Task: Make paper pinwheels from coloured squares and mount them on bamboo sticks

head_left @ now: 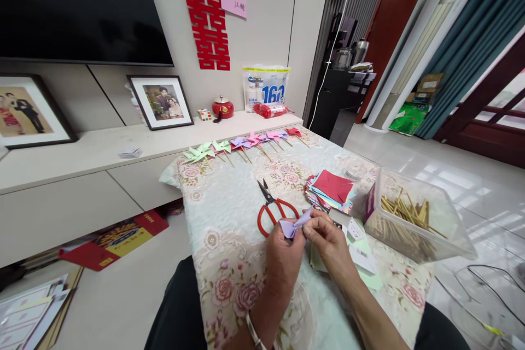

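My left hand (284, 257) and my right hand (330, 243) meet above the floral tablecloth (229, 213). Both pinch a small folded piece of lilac paper (294, 225) between fingertips. Red-handled scissors (271, 209) lie just beyond my hands, blades pointing away. A stack of coloured paper squares (331, 190), red on top, sits to the right of the scissors. A clear plastic box (414, 219) holding wooden sticks stands at the right. A row of finished paper pinwheels (241, 145) in green, purple, pink and red lies along the table's far edge.
A low white cabinet (102, 153) runs behind the table with framed photos (161, 101), a red pot (222, 108) and a white bag (266, 86). Red cardboard (115, 239) lies on the floor at left. Cables (479, 284) trail on the floor at right.
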Demonstrator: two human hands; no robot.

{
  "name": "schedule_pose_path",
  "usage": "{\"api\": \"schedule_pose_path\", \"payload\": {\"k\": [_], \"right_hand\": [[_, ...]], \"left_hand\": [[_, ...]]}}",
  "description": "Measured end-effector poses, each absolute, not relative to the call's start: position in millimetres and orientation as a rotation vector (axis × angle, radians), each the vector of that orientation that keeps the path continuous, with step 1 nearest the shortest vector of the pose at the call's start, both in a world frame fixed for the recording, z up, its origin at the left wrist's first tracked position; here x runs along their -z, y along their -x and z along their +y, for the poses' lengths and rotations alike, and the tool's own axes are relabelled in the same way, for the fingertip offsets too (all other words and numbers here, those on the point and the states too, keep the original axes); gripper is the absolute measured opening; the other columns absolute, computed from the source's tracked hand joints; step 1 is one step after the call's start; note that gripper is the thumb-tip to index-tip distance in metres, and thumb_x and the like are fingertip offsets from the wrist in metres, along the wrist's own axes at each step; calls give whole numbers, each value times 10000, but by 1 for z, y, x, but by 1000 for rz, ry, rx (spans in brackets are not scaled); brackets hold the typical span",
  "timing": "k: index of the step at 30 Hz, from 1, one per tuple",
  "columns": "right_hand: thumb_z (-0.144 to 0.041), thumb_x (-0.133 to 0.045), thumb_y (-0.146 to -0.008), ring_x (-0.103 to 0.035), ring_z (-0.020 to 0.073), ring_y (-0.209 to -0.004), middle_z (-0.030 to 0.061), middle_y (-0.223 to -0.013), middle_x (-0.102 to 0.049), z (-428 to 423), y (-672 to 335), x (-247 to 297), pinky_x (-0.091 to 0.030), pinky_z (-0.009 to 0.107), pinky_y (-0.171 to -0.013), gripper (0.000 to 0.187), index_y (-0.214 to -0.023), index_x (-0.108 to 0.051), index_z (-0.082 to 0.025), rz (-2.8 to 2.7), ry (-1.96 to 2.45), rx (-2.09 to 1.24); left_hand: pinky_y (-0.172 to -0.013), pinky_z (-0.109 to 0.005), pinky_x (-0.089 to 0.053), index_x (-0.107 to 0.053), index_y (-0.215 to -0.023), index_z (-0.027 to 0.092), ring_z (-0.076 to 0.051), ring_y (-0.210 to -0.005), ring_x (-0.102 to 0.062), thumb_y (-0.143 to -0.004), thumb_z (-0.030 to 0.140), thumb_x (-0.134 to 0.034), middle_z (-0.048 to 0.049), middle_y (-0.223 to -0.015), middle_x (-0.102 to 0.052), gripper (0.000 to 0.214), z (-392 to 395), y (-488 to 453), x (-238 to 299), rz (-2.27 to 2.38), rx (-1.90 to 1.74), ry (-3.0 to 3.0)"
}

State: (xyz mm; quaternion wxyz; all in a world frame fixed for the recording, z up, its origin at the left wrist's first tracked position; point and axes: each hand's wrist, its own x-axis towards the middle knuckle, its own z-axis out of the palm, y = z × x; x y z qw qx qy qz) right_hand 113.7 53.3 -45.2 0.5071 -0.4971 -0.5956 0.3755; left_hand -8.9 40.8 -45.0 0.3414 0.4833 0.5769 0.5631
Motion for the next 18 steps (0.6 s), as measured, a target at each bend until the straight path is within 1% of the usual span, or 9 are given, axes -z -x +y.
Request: {"api": "schedule_pose_path", "payload": {"k": [12, 18], "right_hand": [[-353, -683, -808, -553, 333, -1162, 132, -1105, -676, 51, -112, 42, -354, 442, -988, 182, -697, -704, -211, -1436, 1214, -884], [-395, -700, -775, -560, 341, -1139, 124, -1016, -692, 53, -114, 39, -356, 453, -994, 234, -634, -670, -211, -1420, 1227, -937]], "left_hand": [[-660, -315, -525, -703, -857, 164, -225, -697, -699, -754, 283, -597, -74, -767, -762, 190, 42, 8, 47, 1470, -1447, -1189], [-662, -300, -523, -705, -874, 178, -211, -707, -696, -774, 268, -590, -60, -788, -758, 177, 41, 8, 52, 1476, -1439, -1230]]}}
